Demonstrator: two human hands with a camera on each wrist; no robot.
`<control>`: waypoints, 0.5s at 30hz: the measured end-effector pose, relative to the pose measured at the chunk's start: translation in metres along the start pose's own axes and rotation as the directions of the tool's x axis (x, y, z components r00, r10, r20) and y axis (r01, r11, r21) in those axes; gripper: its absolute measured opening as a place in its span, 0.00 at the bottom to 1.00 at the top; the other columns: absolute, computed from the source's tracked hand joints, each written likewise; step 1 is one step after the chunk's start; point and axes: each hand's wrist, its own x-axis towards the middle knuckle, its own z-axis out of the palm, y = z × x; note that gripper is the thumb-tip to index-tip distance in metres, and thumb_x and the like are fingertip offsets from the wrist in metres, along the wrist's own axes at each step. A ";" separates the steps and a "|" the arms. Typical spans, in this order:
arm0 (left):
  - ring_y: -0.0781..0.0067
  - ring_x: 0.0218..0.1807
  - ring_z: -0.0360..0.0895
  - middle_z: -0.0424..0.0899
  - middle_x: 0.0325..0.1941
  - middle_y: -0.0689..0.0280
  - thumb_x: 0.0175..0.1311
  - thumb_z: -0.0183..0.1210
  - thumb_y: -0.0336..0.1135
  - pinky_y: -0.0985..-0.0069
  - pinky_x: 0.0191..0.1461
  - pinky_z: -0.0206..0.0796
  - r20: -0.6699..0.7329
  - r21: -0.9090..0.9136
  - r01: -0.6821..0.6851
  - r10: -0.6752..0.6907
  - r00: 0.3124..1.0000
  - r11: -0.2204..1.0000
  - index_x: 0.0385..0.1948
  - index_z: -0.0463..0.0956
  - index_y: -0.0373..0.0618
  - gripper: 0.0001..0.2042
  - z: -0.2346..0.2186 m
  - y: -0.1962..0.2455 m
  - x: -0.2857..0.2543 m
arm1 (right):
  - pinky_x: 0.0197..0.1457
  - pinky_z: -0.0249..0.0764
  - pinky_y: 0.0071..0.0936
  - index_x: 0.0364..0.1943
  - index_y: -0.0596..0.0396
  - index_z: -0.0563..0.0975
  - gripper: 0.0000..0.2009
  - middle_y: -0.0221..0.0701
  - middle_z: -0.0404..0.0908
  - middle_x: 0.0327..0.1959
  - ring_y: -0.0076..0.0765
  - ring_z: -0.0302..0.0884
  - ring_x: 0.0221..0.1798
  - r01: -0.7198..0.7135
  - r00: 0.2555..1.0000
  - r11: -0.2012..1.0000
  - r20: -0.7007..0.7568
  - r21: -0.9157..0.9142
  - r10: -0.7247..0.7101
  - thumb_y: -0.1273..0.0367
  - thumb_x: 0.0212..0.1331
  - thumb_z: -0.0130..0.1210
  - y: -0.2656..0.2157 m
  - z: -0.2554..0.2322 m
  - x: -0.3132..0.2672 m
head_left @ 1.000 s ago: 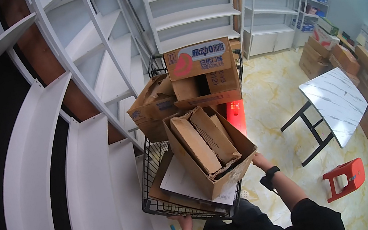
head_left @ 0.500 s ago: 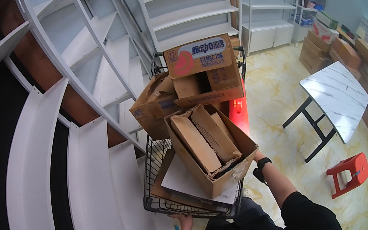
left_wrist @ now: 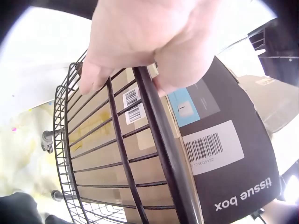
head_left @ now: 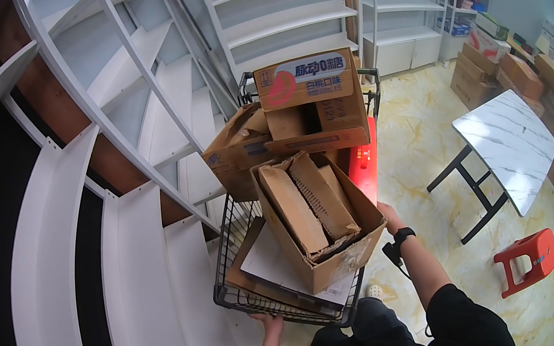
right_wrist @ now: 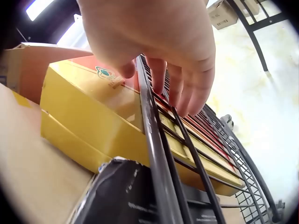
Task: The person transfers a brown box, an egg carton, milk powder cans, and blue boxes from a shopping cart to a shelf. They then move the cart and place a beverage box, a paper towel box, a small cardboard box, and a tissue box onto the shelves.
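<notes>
Wire cart (head_left: 221, 298) directly in front of the person, long axis running away from the body and leaning slightly right toward its far edge. Left hand (head_left: 269, 325) nearer the body, on the cart's near edge toward the near-left corner; right hand (head_left: 391, 216) farther out, partway along the right edge. Both grasp the rim: left with fingers and thumb on opposite sides of the bar, right with thumb inward and fingers hooked over the outside. Cart: thin black metal rods, thicker smooth rim, open grid walls. Load: brown cardboard, corrugated, edges torn — open carton (head_left: 345, 262) tilted above the near-right corner, packed with flattened-looking card pieces; printed carton (head_left: 309, 82) toward the far edge, crumpled carton (head_left: 233, 155) to its left. Beneath, at the near edge, dark flat-sided carton (left_wrist: 247, 144) marked "tissue box", smooth-faced. Glossy yellow-and-red box (right_wrist: 107, 112) inside the right edge — just beside the right thumb.
</notes>
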 end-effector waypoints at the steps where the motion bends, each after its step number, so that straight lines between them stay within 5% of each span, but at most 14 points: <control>1: 0.61 0.65 0.46 0.38 0.65 0.48 0.50 0.49 0.22 0.80 0.65 0.34 -0.074 0.048 -0.004 0.007 0.997 0.999 0.52 0.09 0.36 0.47 0.001 -0.004 0.003 | 0.33 0.68 0.31 0.42 0.54 0.70 0.22 0.31 0.75 0.35 0.31 0.71 0.28 -0.001 1.000 1.000 0.000 -0.001 0.001 0.51 0.52 0.45 -0.001 0.002 0.006; 5: 0.61 0.64 0.48 0.40 0.64 0.48 0.51 0.49 0.23 0.80 0.64 0.38 0.012 0.130 -0.071 0.070 0.997 0.989 0.51 0.08 0.36 0.47 -0.010 0.015 0.004 | 0.30 0.68 0.30 0.39 0.55 0.71 0.21 0.31 0.75 0.33 0.31 0.73 0.27 -0.048 0.988 0.992 -0.151 -0.113 0.031 0.52 0.53 0.44 -0.005 0.007 0.022; 7: 0.62 0.63 0.49 0.40 0.64 0.49 0.51 0.49 0.22 0.80 0.63 0.42 0.040 0.056 0.079 -0.081 0.996 0.995 0.51 0.07 0.36 0.47 -0.009 0.023 0.005 | 0.26 0.67 0.27 0.37 0.57 0.71 0.19 0.32 0.76 0.30 0.29 0.72 0.27 0.042 0.984 0.986 -0.165 -0.162 -0.069 0.54 0.54 0.44 -0.005 0.003 0.026; 11: 0.57 0.63 0.51 0.48 0.61 0.43 0.49 0.49 0.22 0.80 0.64 0.38 0.108 0.025 0.007 -0.010 0.994 1.000 0.49 0.06 0.35 0.48 -0.024 -0.044 0.050 | 0.24 0.66 0.25 0.36 0.59 0.70 0.17 0.32 0.75 0.27 0.28 0.72 0.26 0.018 0.986 0.982 -0.162 -0.188 -0.049 0.57 0.56 0.43 -0.006 0.005 0.022; 14: 0.57 0.63 0.51 0.48 0.61 0.43 0.49 0.48 0.22 0.80 0.64 0.39 0.037 0.135 -0.062 0.058 0.998 0.989 0.50 0.07 0.34 0.47 -0.025 0.013 0.030 | 0.33 0.72 0.29 0.40 0.61 0.67 0.19 0.33 0.74 0.30 0.31 0.73 0.30 -0.004 0.999 0.988 -0.053 -0.153 -0.004 0.57 0.56 0.41 -0.001 -0.001 0.025; 15: 0.58 0.64 0.48 0.43 0.63 0.46 0.49 0.48 0.22 0.80 0.64 0.39 0.092 0.117 0.070 -0.081 0.992 0.991 0.51 0.08 0.35 0.46 -0.027 0.060 0.011 | 0.33 0.72 0.29 0.40 0.61 0.67 0.19 0.33 0.74 0.30 0.31 0.73 0.30 -0.006 0.998 0.989 -0.056 -0.150 -0.003 0.57 0.56 0.41 -0.001 0.001 0.020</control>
